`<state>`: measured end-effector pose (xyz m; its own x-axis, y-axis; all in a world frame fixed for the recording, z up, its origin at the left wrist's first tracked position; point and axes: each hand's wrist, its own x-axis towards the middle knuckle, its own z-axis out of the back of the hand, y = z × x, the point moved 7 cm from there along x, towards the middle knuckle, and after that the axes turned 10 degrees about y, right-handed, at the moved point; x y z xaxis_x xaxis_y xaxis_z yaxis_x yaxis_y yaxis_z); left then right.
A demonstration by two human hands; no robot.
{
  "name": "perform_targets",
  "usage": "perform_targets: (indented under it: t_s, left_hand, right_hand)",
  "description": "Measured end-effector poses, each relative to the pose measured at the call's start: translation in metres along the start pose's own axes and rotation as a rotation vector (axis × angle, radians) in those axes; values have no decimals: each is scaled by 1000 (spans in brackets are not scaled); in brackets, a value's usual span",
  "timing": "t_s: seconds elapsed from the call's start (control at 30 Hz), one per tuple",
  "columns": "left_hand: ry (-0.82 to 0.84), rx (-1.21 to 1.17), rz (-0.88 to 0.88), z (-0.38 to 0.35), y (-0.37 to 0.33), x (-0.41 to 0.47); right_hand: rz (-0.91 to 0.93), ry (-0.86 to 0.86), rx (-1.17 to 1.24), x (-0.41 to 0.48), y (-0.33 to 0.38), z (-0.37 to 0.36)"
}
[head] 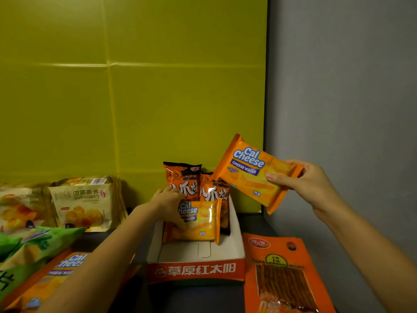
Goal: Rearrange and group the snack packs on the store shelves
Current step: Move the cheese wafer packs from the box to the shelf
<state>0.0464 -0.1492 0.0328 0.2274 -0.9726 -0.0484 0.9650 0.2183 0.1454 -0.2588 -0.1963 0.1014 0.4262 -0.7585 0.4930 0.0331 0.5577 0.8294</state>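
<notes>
Pinching a raised Cal Cheese pack (250, 170), labelled "Cheese Wafer", by its end, the right hand (309, 184) is holding it tilted just above and right of the box (196, 271) marked 草原红太阳, apparently lining it up beside its twin. Inside that box the left hand (167, 201) is curling its grip round the boxed Cal Cheese pack (200, 222), seemingly keeping it upright before two 八爪烧 bags (182, 179). Croissant packs (83, 204) are lying left of the box.
</notes>
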Motion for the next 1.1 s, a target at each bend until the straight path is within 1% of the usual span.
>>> perform_targets:
  t_s: [0.1,0.17,0.27,0.4,0.5,0.6,0.67,0.77,0.9,0.97,1.1]
  left_hand:
    - [-15,-6,-16,6,1,-2]
    - [-42,-110,-54,11,2,-7]
    - [-55,-382,-131,17,5,-20]
    - [-128,-923,-185,31,15,-47]
    - [-300,-1189,-218,49,29,-71]
    - [-533,-1451,-170,58,56,-98]
    - [-637,-1584,-137,55,73,-120]
    - [-748,-1643,-62,43,94,-158]
    - [-930,-1646,121,11,130,-232]
    - [-984,-1647,220,-9,148,-275]
    - [-1087,-1698,358,-38,186,-355]
  right_hand:
    - [-29,-2,0,-5,-11,1]
    - [-60,0,14,-8,-19,-1]
    - [-89,-6,73,-12,-28,-4]
    - [-96,19,220,-15,-26,-12]
    - [-87,36,307,-14,-17,-18]
    - [-70,68,372,-14,-6,-29]
    - [-62,104,409,-15,0,-41]
    - [-57,169,446,-16,6,-70]
    - [-61,267,517,-19,18,-124]
    - [-77,329,565,-25,25,-158]
    - [-67,463,614,-45,51,-229]
